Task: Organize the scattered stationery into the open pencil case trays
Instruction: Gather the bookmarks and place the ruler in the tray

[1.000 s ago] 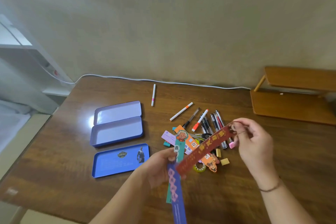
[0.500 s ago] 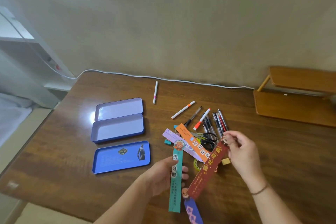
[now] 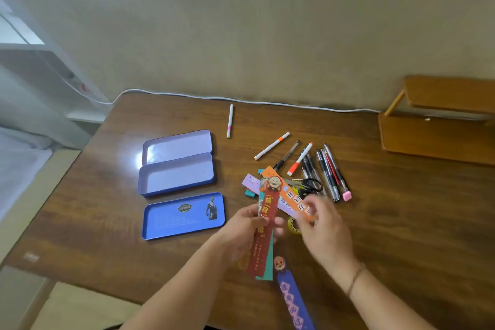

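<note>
Gripping red bookmark (image 3: 263, 225) and teal bookmark (image 3: 267, 262) stacked, left hand (image 3: 247, 228) has fingers curled round both, right of blue lid tray (image 3: 160, 233). Right hand (image 3: 322, 225), blurred, pinches orange bookmark (image 3: 288, 191) end; pens (image 3: 328, 171) and scissors (image 3: 309, 185) lie beyond. Hinged pencil case (image 3: 176, 185) sits behind lid tray, w/ nothing inside.

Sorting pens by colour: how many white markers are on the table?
3 white markers: one alone near the cable, one with an orange band right of it, one with an orange-red cap beside the dark pens. Others may hide under the bookmarks.
</note>
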{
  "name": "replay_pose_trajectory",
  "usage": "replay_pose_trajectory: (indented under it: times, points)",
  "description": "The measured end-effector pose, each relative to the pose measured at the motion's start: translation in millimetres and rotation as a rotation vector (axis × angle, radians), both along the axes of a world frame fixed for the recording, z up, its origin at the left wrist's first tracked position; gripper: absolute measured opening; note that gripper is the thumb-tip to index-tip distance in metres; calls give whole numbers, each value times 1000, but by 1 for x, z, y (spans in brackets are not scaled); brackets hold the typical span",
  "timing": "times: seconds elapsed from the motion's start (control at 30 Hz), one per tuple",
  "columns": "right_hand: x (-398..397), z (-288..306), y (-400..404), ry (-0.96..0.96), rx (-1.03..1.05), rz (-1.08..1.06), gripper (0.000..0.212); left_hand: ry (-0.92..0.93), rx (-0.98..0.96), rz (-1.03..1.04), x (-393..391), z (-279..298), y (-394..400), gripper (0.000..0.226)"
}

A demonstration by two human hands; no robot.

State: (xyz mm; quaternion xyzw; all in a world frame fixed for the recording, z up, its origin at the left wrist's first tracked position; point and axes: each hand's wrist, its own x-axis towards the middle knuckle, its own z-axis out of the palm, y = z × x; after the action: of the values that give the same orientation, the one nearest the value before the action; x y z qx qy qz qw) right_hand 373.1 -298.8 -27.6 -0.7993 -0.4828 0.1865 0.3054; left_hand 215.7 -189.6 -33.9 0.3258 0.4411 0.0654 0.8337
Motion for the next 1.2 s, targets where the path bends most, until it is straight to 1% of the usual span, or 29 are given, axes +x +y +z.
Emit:
replay_pose_trajectory:
  times: [0.03,0.07,0.1,0.13,0.17,0.23,0.3,0.37,0.4,0.43,0.47,0.5,0.53,0.63,0.67,0.73,0.8,0.9,1.0,1.03,1.1,1.13,1.2]
  points:
    - [-7,-2,-15,-79,-124,169,27,10,1,43,-3,-1,3,25]
    - [-14,-4,-28,-128,-264,342,39,12,1,73,-7,-1,4,25]
    - [-20,-6,-38,-158,-398,479,56,13,3,89,-9,-1,6,26]
    - [-24,-9,-44,-173,-500,563,73,17,4,93,-12,0,8,27]
    - [-27,-10,-46,-196,-557,594,85,20,2,94,-13,0,9,28]
    - [-31,-13,-45,-249,-588,600,96,21,-4,92,-15,1,8,29]
    - [-32,-15,-38,-263,-600,576,97,25,-10,99,-14,1,7,29]
    - [-34,-18,-34,-231,-617,552,89,43,-9,104,-15,1,6,29]
    - [-35,-20,-33,-193,-619,533,80,53,-9,110,-15,2,6,30]
    - [-35,-20,-31,-149,-607,491,66,60,-9,120,-16,2,6,30]
    - [-33,-21,-30,-95,-572,425,48,63,-12,132,-17,2,7,30]
    - [-30,-20,-28,-15,-525,334,31,67,-20,147,-18,2,7,29]
    - [-24,-20,-24,107,-475,228,21,71,-31,163,-19,3,8,27]
    - [-3,-9,-1,490,-269,-58,18,77,-53,160,-22,3,9,26]
    - [4,-3,9,557,-206,-108,16,57,-64,144,-21,3,8,28]
    - [8,4,29,619,-122,-151,13,15,-79,95,-18,4,4,31]
    - [4,7,45,639,-79,-184,13,22,-51,37,-14,5,-1,32]
    - [-3,2,57,620,-75,-205,15,60,53,1,-13,2,-2,35]
    - [2,-2,49,427,-53,-324,9,96,116,61,-18,0,1,29]
    - [5,-3,39,349,-48,-389,11,108,120,91,-20,0,3,29]
    - [13,-10,12,213,-68,-547,23,104,105,153,-24,0,6,26]
    - [16,-17,-1,169,-111,-612,30,98,88,183,-26,0,7,24]
    - [19,-30,-22,182,-270,-657,45,105,54,229,-29,-1,9,23]
